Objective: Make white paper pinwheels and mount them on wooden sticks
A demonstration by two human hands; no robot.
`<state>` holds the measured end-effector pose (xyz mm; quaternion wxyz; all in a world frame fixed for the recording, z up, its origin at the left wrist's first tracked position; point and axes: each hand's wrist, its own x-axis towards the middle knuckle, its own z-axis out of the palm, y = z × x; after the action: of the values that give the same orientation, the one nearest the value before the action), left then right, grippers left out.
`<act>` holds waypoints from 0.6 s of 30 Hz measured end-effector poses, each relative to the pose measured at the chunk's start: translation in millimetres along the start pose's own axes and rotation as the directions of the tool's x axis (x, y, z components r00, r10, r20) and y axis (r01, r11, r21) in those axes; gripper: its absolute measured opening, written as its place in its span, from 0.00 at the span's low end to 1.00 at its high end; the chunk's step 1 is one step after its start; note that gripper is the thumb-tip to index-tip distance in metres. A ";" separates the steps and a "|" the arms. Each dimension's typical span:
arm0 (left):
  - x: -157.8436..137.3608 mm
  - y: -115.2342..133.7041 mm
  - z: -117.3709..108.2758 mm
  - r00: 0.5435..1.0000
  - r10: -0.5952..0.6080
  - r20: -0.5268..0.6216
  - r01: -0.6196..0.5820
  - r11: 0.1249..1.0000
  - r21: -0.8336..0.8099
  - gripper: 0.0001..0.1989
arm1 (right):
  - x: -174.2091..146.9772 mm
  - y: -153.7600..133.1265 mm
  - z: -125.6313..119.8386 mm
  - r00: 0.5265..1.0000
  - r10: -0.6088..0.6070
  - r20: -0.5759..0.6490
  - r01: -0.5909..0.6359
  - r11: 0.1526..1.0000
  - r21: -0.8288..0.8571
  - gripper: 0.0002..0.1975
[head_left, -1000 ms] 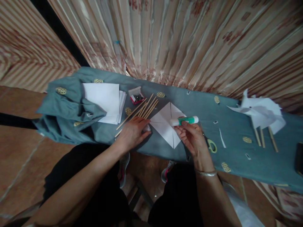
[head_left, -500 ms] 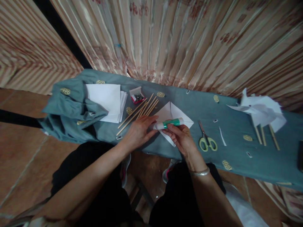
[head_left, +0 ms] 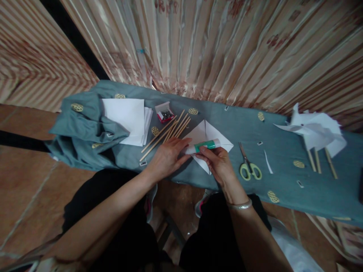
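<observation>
A green and white glue stick [head_left: 206,146] lies level between my two hands. My right hand [head_left: 219,162] is closed around its green middle, thumb on top. My left hand [head_left: 168,155] is closed on its white left end, with the fingertips partly hidden. Beneath the glue stick is a square of white paper [head_left: 198,132], turned corner-up, with dark lines running in from its corners. Wooden sticks [head_left: 170,133] lie in a loose pile just beyond my left hand. To the right of my right hand rest scissors [head_left: 247,168] with light green handles.
White paper sheets [head_left: 127,117] are stacked at the left beside bunched cloth [head_left: 82,128]. A small open box [head_left: 164,113] holds dark metal bits. Several paper pinwheels [head_left: 317,128] on sticks lie at the right. A thin paper strip [head_left: 268,161] is near the scissors.
Both hands keep the same hold on the glue stick over the paper. The whole view has shifted very slightly; nothing else visibly differs.
</observation>
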<state>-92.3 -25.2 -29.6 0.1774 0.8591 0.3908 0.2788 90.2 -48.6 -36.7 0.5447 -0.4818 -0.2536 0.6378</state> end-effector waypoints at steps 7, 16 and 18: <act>0.2 0.7 1.2 0.999 0.037 -0.007 -0.037 0.999 0.035 0.19 | 2.7 3.8 -2.8 1.000 -0.021 -0.019 0.020 0.997 -0.076 0.15; -9.8 1.5 -0.9 0.999 0.016 0.049 -0.017 1.000 0.016 0.17 | 0.2 5.3 1.1 0.999 0.034 -0.006 -0.035 0.975 -0.220 0.18; -16.3 0.7 -1.7 0.999 0.005 0.037 -0.005 1.000 -0.009 0.17 | -1.9 8.7 6.3 0.997 0.068 0.033 -0.057 0.963 -0.265 0.18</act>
<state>-101.8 -38.0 -33.4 0.1876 0.8644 0.3841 0.2649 80.6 -51.5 -40.9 0.4500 -0.5444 -0.3320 0.6252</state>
